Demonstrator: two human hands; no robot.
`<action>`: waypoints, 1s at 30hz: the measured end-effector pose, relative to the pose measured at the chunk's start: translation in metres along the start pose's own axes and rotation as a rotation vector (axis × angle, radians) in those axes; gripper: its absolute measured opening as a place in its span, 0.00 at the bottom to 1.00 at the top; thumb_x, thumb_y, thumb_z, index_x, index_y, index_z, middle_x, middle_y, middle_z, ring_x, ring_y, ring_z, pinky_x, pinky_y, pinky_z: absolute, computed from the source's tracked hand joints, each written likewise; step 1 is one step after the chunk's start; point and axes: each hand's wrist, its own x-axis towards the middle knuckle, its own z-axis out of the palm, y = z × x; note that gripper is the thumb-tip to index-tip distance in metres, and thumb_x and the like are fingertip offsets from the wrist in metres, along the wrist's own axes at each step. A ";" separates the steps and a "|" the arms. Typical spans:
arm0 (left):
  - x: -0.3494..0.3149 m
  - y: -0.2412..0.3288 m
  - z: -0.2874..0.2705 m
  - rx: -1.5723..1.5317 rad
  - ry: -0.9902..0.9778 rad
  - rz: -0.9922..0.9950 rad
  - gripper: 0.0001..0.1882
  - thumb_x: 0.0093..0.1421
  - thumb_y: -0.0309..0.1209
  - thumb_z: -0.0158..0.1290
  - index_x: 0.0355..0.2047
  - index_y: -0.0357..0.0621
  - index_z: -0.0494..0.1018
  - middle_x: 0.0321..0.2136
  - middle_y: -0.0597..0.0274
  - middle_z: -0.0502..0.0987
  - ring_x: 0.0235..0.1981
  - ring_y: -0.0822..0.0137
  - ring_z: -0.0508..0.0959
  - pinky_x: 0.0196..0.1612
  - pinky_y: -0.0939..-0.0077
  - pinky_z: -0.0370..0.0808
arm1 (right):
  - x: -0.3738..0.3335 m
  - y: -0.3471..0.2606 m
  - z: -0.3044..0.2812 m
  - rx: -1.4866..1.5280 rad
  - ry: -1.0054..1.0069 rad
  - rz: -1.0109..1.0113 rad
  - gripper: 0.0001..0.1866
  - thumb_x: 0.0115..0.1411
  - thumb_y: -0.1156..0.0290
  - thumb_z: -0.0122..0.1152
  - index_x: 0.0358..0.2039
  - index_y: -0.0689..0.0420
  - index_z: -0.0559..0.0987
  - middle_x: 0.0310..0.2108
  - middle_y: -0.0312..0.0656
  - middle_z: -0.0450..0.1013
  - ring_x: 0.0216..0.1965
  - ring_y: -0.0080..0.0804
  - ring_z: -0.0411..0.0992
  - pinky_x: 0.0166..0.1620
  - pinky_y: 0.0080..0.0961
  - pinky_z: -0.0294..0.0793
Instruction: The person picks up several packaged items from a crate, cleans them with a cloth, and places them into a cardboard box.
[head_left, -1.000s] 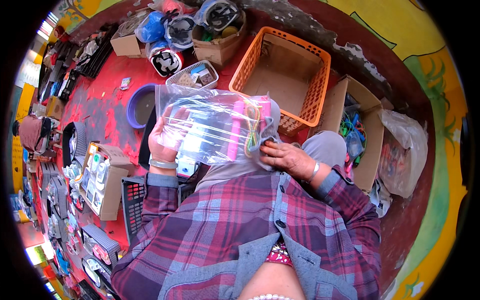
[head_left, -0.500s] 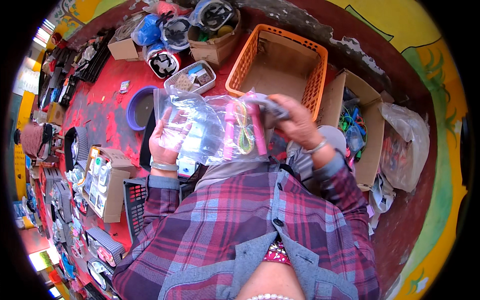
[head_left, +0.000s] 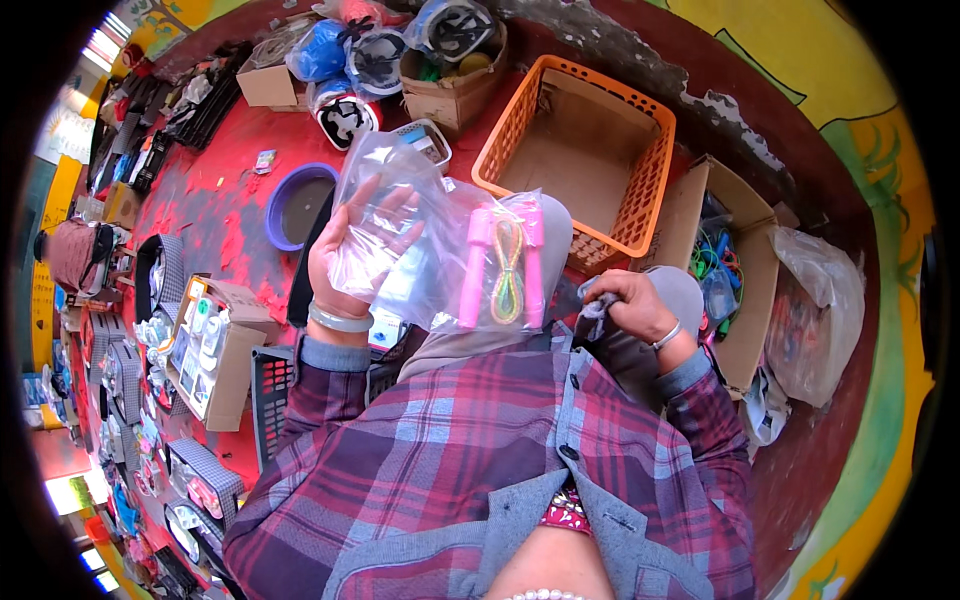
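Note:
A clear plastic bag (head_left: 385,230) is held up in front of me by my left hand (head_left: 340,262), whose spread fingers show through the film. Inside the bag's right part lies a jump rope (head_left: 507,272) with pink handles and a yellow-green cord bundled in the middle; it rests above my lap. My right hand (head_left: 642,308) is closed around a crumpled grey cloth (head_left: 597,312) over my right thigh, apart from the bag.
An orange basket (head_left: 660,135) lined with cardboard stands ahead. To its right, a cardboard box (head_left: 752,330) holds colourful cords, beside a filled plastic sack (head_left: 815,310). A purple basin (head_left: 275,235) and a box of white packages (head_left: 235,375) sit left. Bagged helmets (head_left: 375,65) lie farther off.
My right hand, with the grey cloth, has dropped away from the bag down toward my right thigh. The left hand has opened its fingers wider behind the plastic, and the jump rope shows more fully.

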 end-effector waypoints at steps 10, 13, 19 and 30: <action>0.007 -0.007 0.077 0.239 -0.060 -0.098 0.29 0.64 0.38 0.35 0.60 0.29 0.52 0.56 0.33 0.60 0.60 0.45 0.60 0.62 0.47 0.53 | 0.042 0.012 0.040 0.498 0.125 0.397 0.20 0.56 0.59 0.62 0.40 0.65 0.76 0.32 0.37 0.74 0.33 0.23 0.71 0.38 0.18 0.70; 0.010 -0.014 0.104 0.263 -0.110 -0.175 0.32 0.64 0.41 0.39 0.61 0.31 0.50 0.58 0.29 0.56 0.62 0.42 0.55 0.61 0.44 0.53 | 0.049 0.000 0.050 0.535 0.113 0.382 0.21 0.55 0.60 0.63 0.40 0.65 0.75 0.33 0.37 0.74 0.34 0.21 0.70 0.38 0.18 0.70; 0.017 -0.037 0.150 0.175 -0.355 -0.296 0.31 0.65 0.43 0.36 0.61 0.34 0.51 0.58 0.32 0.56 0.61 0.43 0.58 0.61 0.48 0.53 | 0.041 0.014 0.051 1.336 -0.122 0.199 0.32 0.53 0.67 0.65 0.56 0.59 0.63 0.42 0.39 0.72 0.37 0.21 0.73 0.40 0.18 0.73; 0.075 -0.020 0.154 0.107 -0.312 -0.315 0.31 0.66 0.43 0.36 0.62 0.33 0.50 0.57 0.31 0.57 0.61 0.42 0.56 0.60 0.44 0.54 | 0.021 0.023 0.034 1.433 0.137 -0.097 0.29 0.49 0.70 0.66 0.53 0.58 0.69 0.47 0.39 0.72 0.48 0.30 0.71 0.53 0.27 0.69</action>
